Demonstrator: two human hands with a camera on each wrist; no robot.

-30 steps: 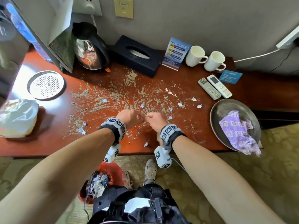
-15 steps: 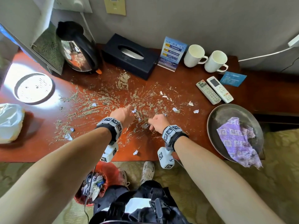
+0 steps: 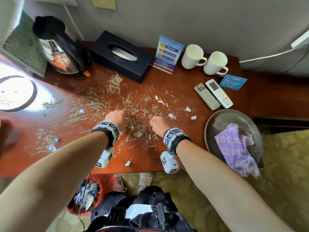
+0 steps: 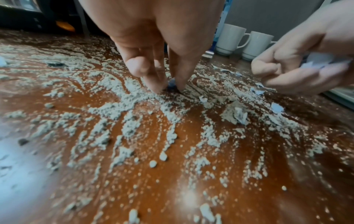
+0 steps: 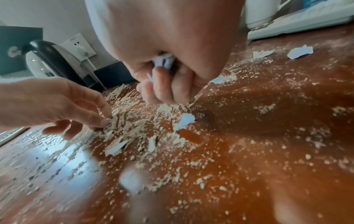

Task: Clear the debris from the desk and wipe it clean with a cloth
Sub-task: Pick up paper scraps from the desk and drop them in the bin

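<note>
Grey crumbly debris [image 3: 115, 86] and white paper scraps [image 3: 193, 117] are strewn over the red-brown desk [image 3: 184, 148]. My left hand [image 3: 117, 118] is at the middle of the mess; its thumb and fingertips [image 4: 157, 84] pinch a small scrap [image 4: 171, 85] against the desk. A little to its right, my right hand [image 3: 158, 123] is curled into a fist holding collected paper scraps [image 5: 162, 60]. More scraps [image 5: 184, 121] lie between the two hands. The purple patterned cloth [image 3: 237, 148] lies in a round metal tray [image 3: 217, 118] at the desk's right front.
Along the back stand a kettle [image 3: 61, 52], a black tissue box [image 3: 122, 56], a sign card [image 3: 168, 52] and two white mugs [image 3: 192, 56]. Two remotes [image 3: 212, 96] lie by the tray. A red waste bin [image 3: 87, 195] sits on the floor below the desk's front edge.
The hands, together a second ago, have parted. The left reached forward and pinched a scrap; the right stayed closed on its scraps and shifted right.
</note>
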